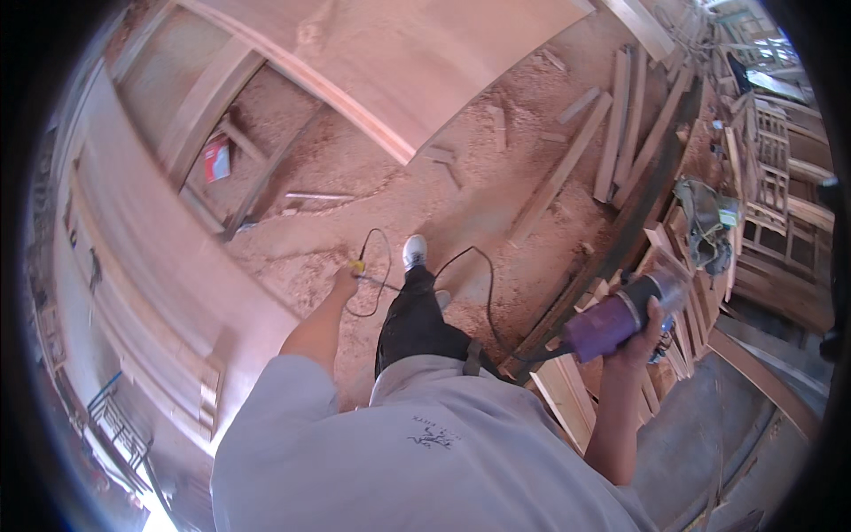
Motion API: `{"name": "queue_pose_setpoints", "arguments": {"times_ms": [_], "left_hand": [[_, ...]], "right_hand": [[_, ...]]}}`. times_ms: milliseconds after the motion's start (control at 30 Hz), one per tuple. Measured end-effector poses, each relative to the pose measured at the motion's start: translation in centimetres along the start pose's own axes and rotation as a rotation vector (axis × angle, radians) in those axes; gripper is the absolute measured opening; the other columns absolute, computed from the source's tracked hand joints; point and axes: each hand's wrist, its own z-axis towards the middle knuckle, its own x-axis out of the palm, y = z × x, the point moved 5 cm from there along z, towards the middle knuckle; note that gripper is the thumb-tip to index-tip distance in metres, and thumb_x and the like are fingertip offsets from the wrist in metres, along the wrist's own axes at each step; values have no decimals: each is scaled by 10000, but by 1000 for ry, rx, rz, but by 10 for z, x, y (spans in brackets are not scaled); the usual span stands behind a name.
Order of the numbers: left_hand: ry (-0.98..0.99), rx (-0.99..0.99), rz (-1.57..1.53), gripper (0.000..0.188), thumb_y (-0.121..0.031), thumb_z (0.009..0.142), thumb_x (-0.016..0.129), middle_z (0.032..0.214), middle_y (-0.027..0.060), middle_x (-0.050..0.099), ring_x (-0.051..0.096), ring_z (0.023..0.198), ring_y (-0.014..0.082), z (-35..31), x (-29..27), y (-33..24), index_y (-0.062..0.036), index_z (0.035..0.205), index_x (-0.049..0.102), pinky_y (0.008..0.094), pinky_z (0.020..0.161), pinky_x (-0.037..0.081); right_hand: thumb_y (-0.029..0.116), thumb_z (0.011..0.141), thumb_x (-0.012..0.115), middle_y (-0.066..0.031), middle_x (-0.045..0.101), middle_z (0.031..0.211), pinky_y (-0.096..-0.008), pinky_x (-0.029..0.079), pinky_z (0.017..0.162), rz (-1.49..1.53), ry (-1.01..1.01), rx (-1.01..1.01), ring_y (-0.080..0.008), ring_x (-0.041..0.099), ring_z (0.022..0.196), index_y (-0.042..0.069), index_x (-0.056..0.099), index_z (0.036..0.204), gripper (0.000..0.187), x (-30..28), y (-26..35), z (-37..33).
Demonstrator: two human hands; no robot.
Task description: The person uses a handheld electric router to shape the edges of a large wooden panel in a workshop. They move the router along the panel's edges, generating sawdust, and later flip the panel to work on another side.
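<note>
My right hand [634,346] is wrapped round a power tool with a purple body [607,326], a black collar and a clear end; it looks like a trim router. I hold it out at my right side, above stacked wood strips. From its rear a black cord [490,288] loops down past my legs toward my left hand [344,282]. That hand is closed on a small yellow piece [358,265], apparently a plug or connector on the cord, near a thin loop of cable [388,266]. Its exact shape is too small to tell.
A large wooden panel [425,62] lies ahead, with a long board [168,222] along my left. Loose timber strips [563,168] and sawdust cover the floor. Wood pieces [567,399] and a green bag [705,226] are at right. A red-and-white packet [217,158] lies far left.
</note>
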Motion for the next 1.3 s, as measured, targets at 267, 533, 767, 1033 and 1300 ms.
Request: {"name": "queue_pose_setpoints", "arguments": {"times_ms": [267, 533, 767, 1033, 1300], "left_hand": [[174, -117, -61, 240, -202, 880, 645, 1006, 225, 745, 720, 993, 403, 36, -6, -10, -125, 1037, 811, 475, 884, 564], [443, -24, 376, 274, -337, 879, 704, 1056, 192, 752, 721, 1026, 381, -9, -77, -165, -149, 1047, 811, 472, 907, 573], [444, 145, 449, 387, -407, 861, 776, 1107, 191, 752, 711, 1052, 373, -9, -138, -367, -174, 1169, 781, 466, 954, 552], [-176, 230, -629, 506, -279, 926, 772, 1192, 133, 727, 683, 1134, 237, -19, -236, -850, 27, 1310, 649, 381, 1029, 512], [-125, 343, -270, 967, -291, 716, 970, 1332, 187, 631, 650, 1177, 269, -5, -218, -1065, 13, 1475, 453, 391, 1012, 524]], "right_hand": [[361, 867, 745, -168, 711, 1049, -481, 614, 839, -46, 86, 109, -302, 726, 929, 33, 602, 1251, 524, 107, 31, 162], [225, 849, 752, -196, 687, 1109, -479, 616, 850, 56, 315, 26, -313, 720, 971, 26, 544, 1304, 538, 160, 138, 208], [299, 872, 741, -183, 697, 1079, -480, 611, 868, 101, 344, 85, -305, 720, 929, 28, 580, 1286, 520, 140, 236, 287], [269, 906, 763, -145, 713, 972, -461, 628, 790, 344, 445, 521, -278, 729, 857, 41, 609, 1165, 378, 131, 316, 416], [229, 908, 768, -110, 709, 954, -405, 617, 730, 302, 388, 493, -235, 713, 789, 34, 624, 1129, 328, 164, 368, 474]]}}
